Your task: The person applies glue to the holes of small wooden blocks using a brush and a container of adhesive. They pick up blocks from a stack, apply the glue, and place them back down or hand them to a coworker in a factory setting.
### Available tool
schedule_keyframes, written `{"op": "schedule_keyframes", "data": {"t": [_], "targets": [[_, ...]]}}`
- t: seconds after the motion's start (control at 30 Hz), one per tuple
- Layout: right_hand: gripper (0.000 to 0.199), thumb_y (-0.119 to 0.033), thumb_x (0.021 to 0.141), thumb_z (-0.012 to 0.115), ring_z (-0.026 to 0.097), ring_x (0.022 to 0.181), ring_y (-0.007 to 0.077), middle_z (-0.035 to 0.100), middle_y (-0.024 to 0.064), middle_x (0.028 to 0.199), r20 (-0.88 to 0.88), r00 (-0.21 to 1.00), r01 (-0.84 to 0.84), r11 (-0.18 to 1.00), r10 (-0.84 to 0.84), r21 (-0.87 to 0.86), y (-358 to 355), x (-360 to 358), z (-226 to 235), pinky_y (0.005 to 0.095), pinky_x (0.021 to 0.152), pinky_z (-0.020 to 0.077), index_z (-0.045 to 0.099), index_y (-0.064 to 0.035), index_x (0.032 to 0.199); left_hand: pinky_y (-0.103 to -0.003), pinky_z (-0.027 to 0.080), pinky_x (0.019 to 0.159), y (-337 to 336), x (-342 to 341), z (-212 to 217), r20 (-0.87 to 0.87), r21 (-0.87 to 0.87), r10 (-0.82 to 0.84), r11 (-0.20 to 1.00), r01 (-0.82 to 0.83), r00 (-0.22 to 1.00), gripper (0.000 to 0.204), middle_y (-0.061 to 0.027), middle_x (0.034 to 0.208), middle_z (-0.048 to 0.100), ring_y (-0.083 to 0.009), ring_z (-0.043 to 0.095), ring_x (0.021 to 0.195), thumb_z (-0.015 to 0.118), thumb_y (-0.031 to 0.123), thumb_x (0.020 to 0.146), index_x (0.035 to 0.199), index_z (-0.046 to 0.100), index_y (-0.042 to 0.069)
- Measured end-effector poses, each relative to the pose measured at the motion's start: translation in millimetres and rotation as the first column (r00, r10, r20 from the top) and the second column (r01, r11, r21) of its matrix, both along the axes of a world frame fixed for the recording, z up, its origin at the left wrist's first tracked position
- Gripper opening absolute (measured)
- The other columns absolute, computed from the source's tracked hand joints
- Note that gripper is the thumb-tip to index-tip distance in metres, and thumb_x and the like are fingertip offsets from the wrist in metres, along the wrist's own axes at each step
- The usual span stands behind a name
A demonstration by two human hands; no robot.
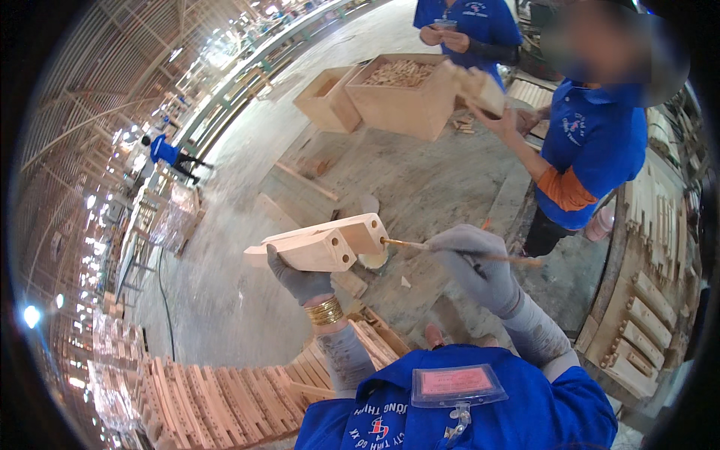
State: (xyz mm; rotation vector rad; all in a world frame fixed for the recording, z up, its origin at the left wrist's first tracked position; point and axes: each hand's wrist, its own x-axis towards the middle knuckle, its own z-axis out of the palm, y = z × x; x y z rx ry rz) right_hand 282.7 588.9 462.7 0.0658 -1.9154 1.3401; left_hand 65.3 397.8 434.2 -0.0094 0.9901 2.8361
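Observation:
My left hand, in a grey glove with gold bangles at the wrist, is closed around pale wooden pieces held side by side in the air. Round drilled holes show in their ends. Gloved in grey as well, my right hand grips a thin wooden stick. The stick's tip touches the end of the farther piece, at a hole; how deep it goes in, I cannot tell. Its other end sticks out to the right, past my fingers.
Many drilled wooden parts lie in rows at lower left. A wooden box full of small wood pieces stands ahead beside another box. A co-worker at right holds wood blocks. More parts rest on the right.

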Motion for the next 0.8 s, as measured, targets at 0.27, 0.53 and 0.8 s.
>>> {"op": "schedule_keyframes", "data": {"t": [0.27,0.53,0.8], "targets": [[0.022,-0.001,0.073,0.064,0.059,0.08,0.0254,0.061,0.0129,0.096,0.032,0.947,0.311,0.936,-0.321,0.166,22,51,-11,0.0344,0.069,0.0458,0.066,-0.0077,0.093,-0.045,0.047,0.086,50,-90,-97,-0.317,-0.512,-0.046,0.849,-0.13,0.947,0.065,-0.0113,0.111,0.049,-0.0283,0.051,0.103,0.06,0.048,0.078,0.128,0.037,0.013],[0.021,0.007,0.07,0.064,0.058,0.064,0.0259,0.059,0.0126,0.074,0.365,0.719,0.543,0.806,-0.591,0.234,6,79,-58,0.0306,0.057,0.0449,0.064,-0.0015,0.09,-0.046,0.047,0.083,247,-78,-174,0.254,-0.303,0.07,0.953,0.011,0.965,0.094,-0.0144,0.121,0.047,-0.0296,0.053,0.097,0.072,0.025,0.072,0.144,0.012,0.015],[0.017,0.006,0.074,0.061,0.06,0.072,0.0259,0.062,0.0142,0.081,0.462,0.696,0.517,0.83,-0.55,0.21,-13,63,-70,0.0309,0.063,0.0469,0.062,-0.0004,0.091,-0.041,0.038,0.097,286,-131,-235,0.137,-0.964,0.127,0.247,0.102,0.982,0.099,-0.0216,0.133,0.04,-0.0341,0.047,0.114,0.073,0.026,0.064,0.143,0.015,0.007]]}}
